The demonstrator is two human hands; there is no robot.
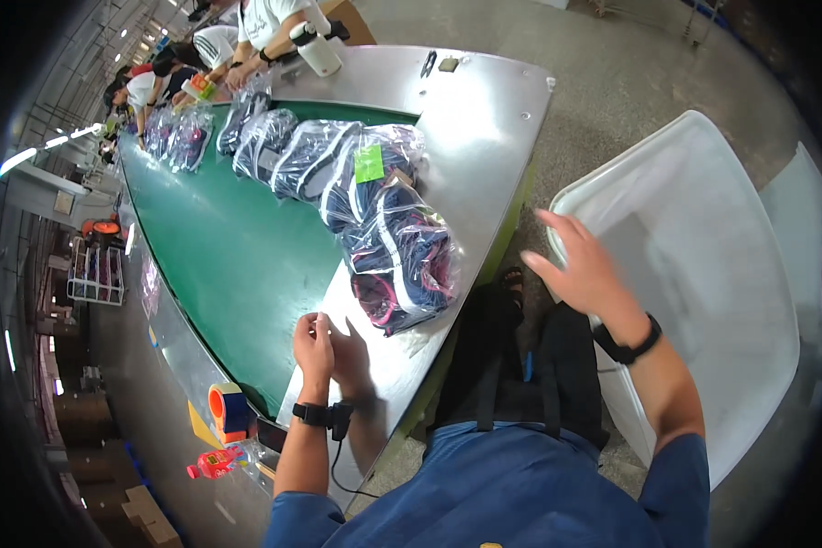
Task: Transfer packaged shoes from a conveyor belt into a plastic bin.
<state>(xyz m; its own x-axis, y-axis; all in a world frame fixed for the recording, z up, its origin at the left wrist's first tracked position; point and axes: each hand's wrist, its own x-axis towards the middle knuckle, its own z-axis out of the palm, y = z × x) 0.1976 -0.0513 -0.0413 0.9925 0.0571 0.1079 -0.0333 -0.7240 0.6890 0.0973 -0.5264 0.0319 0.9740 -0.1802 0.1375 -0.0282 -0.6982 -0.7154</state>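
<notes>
My right hand (586,269) is wide, thumb held apart from the fingers, with nothing in it; it is a little blurred and hangs by the near rim of the white bin (749,283), though I cannot tell if it touches. My left hand (314,345) is narrower, its fingers loosely curled over the metal end of the worktop (489,87); I see nothing in it, and cannot tell whether its fingertips meet. Just beyond it, to its right, the nearest bag (397,265) lies on the bare metal, clear plastic around dark blue cloth with white bands and some pink, apart from both hands. More bags (315,164) run from it in a curved row along the far side of the green belt (219,228), close against one another, and a bright green sticker (369,163) shows on the plastic. I wear a black band (628,342) on each wrist, the left one with a thin cable (342,470). Left of my left forearm sit tape rolls (229,408) and a pink bottle (214,463) lying on its side. Co-workers (269,23) stand along the belt's far end.
</notes>
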